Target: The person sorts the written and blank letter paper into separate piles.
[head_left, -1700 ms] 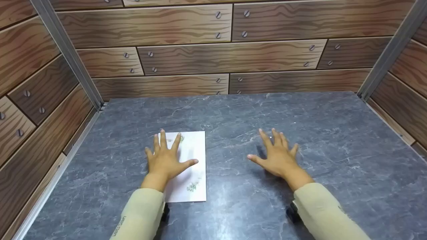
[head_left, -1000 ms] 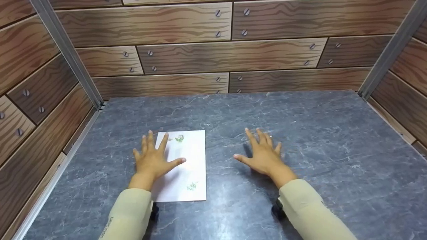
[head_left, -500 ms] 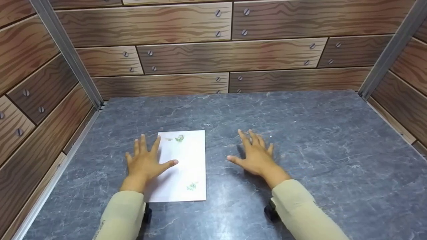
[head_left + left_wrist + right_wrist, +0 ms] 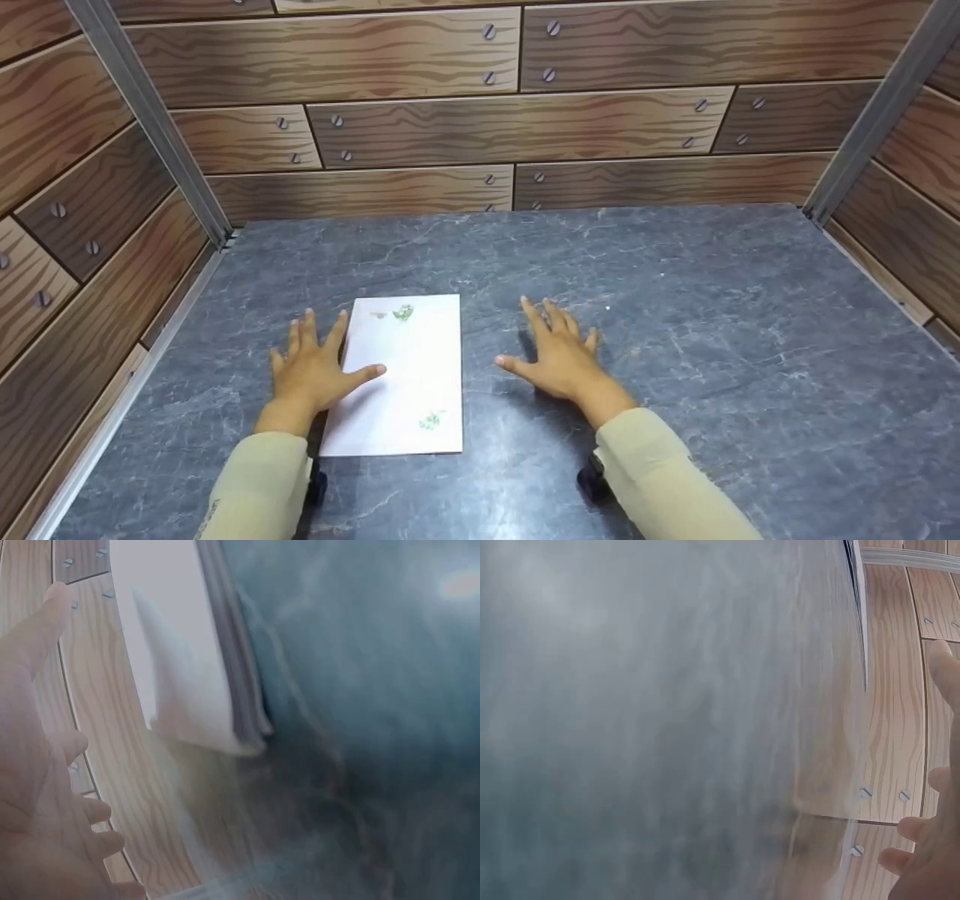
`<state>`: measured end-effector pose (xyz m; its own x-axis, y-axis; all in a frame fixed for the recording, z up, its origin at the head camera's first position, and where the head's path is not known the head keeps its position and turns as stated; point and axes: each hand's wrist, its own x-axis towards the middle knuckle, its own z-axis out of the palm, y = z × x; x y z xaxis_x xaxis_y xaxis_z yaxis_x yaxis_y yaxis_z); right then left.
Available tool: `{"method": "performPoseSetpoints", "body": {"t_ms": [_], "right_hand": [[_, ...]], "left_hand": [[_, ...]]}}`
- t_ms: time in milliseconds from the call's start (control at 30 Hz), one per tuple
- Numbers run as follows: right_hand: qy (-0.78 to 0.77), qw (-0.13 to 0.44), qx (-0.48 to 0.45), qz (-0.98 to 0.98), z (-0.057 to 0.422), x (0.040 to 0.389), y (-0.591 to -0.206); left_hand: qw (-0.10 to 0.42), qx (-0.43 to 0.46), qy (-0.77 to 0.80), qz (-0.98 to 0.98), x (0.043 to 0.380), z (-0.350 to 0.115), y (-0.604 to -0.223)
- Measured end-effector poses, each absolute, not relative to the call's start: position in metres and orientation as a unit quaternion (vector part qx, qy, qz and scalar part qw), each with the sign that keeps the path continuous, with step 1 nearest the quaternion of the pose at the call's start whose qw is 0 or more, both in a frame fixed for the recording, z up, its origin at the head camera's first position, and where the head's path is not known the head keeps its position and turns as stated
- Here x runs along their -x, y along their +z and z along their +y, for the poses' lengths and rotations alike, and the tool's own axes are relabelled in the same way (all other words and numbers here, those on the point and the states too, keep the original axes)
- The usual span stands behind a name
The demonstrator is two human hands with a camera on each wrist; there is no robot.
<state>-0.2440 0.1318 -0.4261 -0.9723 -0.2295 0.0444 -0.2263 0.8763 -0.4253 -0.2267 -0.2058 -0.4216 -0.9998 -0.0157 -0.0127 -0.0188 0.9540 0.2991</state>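
The person's left grip [image 4: 311, 375], a bare hand seen from above at 8 o'clock, is released, its fingers spread toward 12 o'clock and its thumb toward 2 o'clock. The thumb overlaps the near-left edge of a white booklet [image 4: 420, 360]; the head view does not settle whether they touch. The right grip [image 4: 561, 366], at 5 o'clock, is also released, palm down, fingers fanned toward 11 o'clock and thumb toward 10 o'clock, near the booklet but apart from it.

The booklet lies flat at 7 o'clock, between the 2 hands and closer to the left. It carries 2 small green leafy prints [image 4: 403, 312], 1 near its 12 o'clock edge and 1 near its 5 o'clock corner. The left wrist view shows its layered page edges.

Pale sleeves [image 4: 259, 472] cover both forearms, with a dark device [image 4: 592, 480] under each wrist. Below everything spreads a grey, white-veined desk [image 4: 712, 360], glossy at 6 o'clock. Beyond it, plank-patterned walls [image 4: 510, 127] rise at 9, 12 and 3 o'clock, joined by 2 grey metal posts [image 4: 154, 120] at 10 and 2 o'clock.
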Motion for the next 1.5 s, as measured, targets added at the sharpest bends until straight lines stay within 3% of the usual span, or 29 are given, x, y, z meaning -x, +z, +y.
{"method": "performPoseSetpoints", "body": {"t_ms": [633,1500], "right_hand": [[-0.270,0.027,0.118,0.955,0.111,0.240,-0.432],[-0.335,0.039,0.142,0.931,0.082,0.229,-0.443]], "left_hand": [[0.043,-0.003,0.189,0.981,0.230,-0.226,-0.420],[0.068,-0.043,0.356,0.931,0.235,-0.242,-0.433]]}}
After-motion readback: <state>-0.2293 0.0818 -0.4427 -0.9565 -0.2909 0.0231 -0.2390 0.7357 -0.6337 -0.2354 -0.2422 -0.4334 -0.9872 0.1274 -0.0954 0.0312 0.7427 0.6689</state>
